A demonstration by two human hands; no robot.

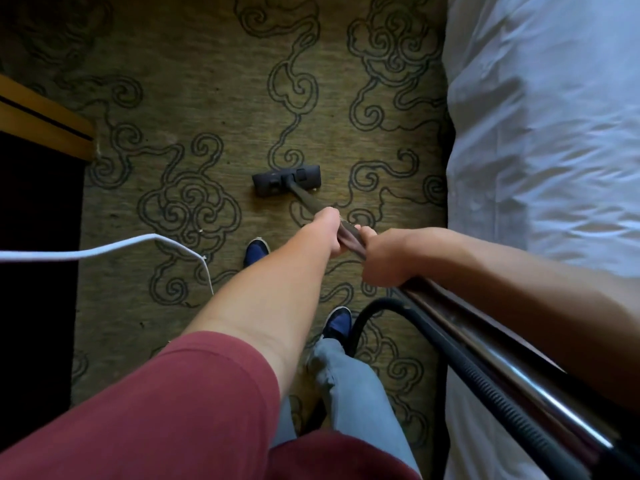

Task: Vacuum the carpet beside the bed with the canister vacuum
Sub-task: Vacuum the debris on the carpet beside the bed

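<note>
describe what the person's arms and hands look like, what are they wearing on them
Both forearms are bare. The left arm comes out of a short dark red sleeve that ends above the elbow. The right arm shows no sleeve in view. No watch, ring or glove shows on the left hand or right hand.

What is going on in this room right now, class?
A person is vacuuming the patterned carpet beside the bed. Both hands grip the wand: the left hand further down it, the right hand nearer the body. The floor head sits flat on the carpet ahead of the person's feet. A black hose trails back at the right, and a white cable crosses the left side.
</note>
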